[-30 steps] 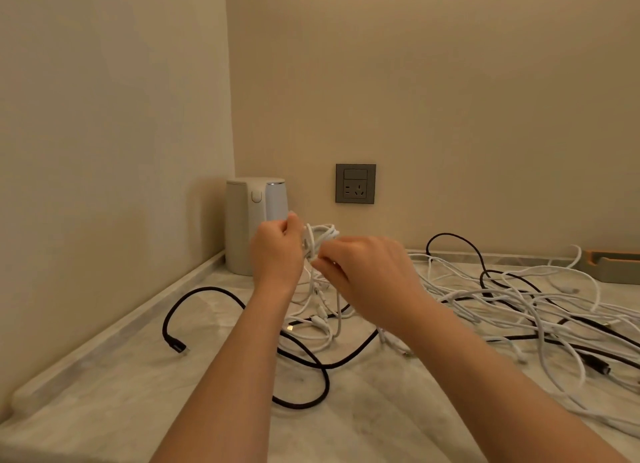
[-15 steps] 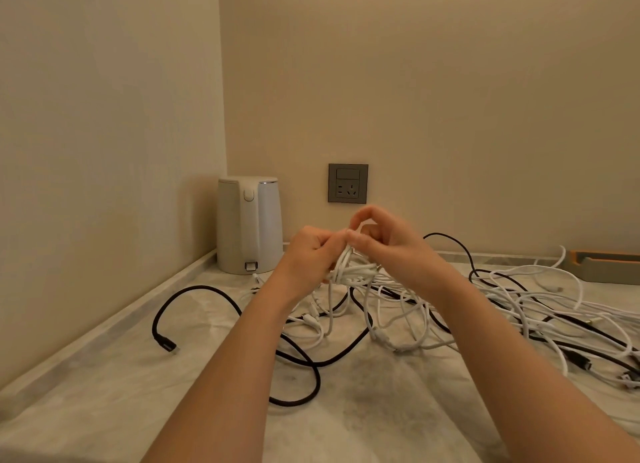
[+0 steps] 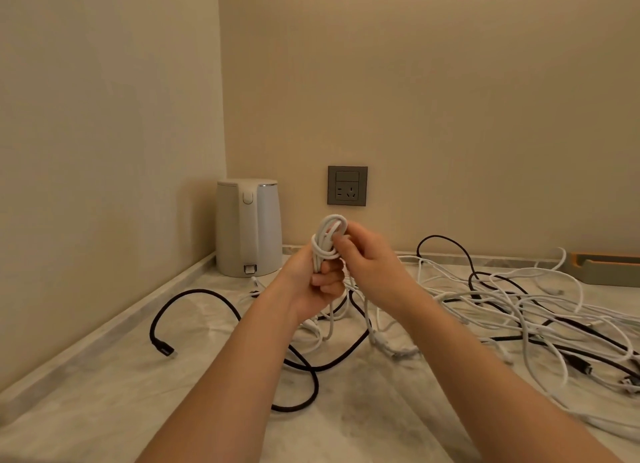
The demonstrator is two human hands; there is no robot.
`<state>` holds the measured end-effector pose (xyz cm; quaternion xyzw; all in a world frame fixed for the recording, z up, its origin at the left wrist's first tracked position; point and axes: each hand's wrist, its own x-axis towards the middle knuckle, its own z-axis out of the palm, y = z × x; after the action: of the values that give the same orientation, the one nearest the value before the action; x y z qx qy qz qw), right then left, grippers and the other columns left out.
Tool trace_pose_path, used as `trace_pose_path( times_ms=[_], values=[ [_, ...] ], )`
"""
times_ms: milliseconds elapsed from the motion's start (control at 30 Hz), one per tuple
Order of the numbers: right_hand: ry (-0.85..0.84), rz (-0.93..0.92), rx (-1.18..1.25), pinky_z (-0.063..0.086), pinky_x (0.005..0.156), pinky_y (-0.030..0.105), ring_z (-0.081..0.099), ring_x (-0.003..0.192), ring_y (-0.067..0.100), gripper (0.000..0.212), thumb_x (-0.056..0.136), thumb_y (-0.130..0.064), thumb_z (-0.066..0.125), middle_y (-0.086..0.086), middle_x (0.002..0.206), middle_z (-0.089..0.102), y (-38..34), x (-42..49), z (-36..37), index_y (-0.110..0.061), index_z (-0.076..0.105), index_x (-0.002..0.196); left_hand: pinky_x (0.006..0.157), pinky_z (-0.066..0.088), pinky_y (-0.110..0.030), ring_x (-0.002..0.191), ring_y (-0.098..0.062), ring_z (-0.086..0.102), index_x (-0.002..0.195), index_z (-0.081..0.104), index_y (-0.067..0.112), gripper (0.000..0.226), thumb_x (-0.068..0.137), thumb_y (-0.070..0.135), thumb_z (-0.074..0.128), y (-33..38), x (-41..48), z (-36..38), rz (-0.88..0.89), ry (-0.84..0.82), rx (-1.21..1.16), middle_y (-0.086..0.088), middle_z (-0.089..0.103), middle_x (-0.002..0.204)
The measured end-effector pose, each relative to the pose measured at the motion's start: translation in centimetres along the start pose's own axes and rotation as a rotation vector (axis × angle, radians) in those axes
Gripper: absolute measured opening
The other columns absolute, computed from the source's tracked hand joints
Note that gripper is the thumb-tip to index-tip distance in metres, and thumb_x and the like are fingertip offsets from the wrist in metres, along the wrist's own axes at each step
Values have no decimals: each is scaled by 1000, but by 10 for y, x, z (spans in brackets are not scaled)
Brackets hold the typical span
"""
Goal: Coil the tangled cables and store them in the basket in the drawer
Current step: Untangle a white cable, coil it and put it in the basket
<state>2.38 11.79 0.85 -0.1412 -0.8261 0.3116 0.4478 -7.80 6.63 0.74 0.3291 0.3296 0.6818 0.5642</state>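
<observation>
A small coil of white cable (image 3: 328,238) stands upright above the marble counter (image 3: 104,376). My left hand (image 3: 317,284) grips its lower part with curled fingers. My right hand (image 3: 372,268) pinches the upper loops from the right. Loose white strands hang from the coil down to the counter. A tangle of white and black cables (image 3: 519,310) spreads over the right of the counter. One black cable (image 3: 194,296) loops across the left, its plug end near the front left. Neither a basket nor a drawer is in view.
A white kettle (image 3: 247,227) stands in the back left corner, close to the side wall. A grey wall socket (image 3: 347,185) sits behind my hands. A grey and orange tray (image 3: 606,268) lies at the far right by the wall.
Both hands have lifted and moved right, away from the kettle. The white strands between them are now gathered into a tighter upright coil, with my left hand closed round its base.
</observation>
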Motion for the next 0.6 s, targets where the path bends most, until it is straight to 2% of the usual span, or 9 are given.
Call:
trace_pose_path(
  times_ms=[33,100,200,267,333,400,467,600],
  values=[
    [32,-1,-55,42,63,33,51,63,9,20,99,-16,44,-3,68,59,1,0,1,-12,61,90,31,20,-13,26,-3,26,60,51,14,42,98,28,42,-1,1,2,4,31,58,4,35,37],
    [58,12,-124,43,64,34,52,64,15,24,100,-17,43,5,69,60,2,2,-2,-9,60,84,33,27,-14,29,-6,35,62,50,13,43,99,32,41,-3,4,4,93,155,307,1,44,40],
    [54,65,-173,34,47,12,46,47,-1,30,101,-17,41,-7,57,49,0,2,-5,-11,57,75,37,39,-19,39,-11,54,73,58,9,56,103,40,22,-5,7,6,324,304,663,0,57,48],
    [78,94,-169,33,47,12,46,45,-1,32,101,-19,40,-7,56,49,2,1,-6,-9,58,76,37,43,-21,45,-6,58,85,59,11,54,102,44,19,-9,5,8,503,267,795,-1,59,60],
    [68,122,-153,35,47,14,49,46,0,23,101,-22,40,-4,61,53,4,0,-6,-10,55,89,38,41,-19,44,-2,53,95,56,10,40,102,37,27,-14,2,9,634,195,909,-2,55,69],
    [35,147,-131,33,43,11,47,42,-5,13,100,-22,43,-5,62,51,5,-1,-6,-13,44,108,39,39,-16,41,-2,47,90,55,13,33,103,31,30,-15,4,8,662,212,918,-3,51,67],
    [-2,133,-85,34,47,14,45,43,-2,22,99,-22,45,-5,61,50,4,-2,-8,-16,36,117,39,39,-19,41,-6,47,81,55,14,39,103,34,29,-12,7,4,575,296,786,-4,51,61],
    [-68,91,111,46,55,25,56,56,6,11,100,-26,42,-2,67,59,-6,-4,-7,-18,41,107,38,37,-20,46,-18,51,85,59,6,48,103,39,28,-3,14,-6,414,391,560,-9,57,61]
  ],
)
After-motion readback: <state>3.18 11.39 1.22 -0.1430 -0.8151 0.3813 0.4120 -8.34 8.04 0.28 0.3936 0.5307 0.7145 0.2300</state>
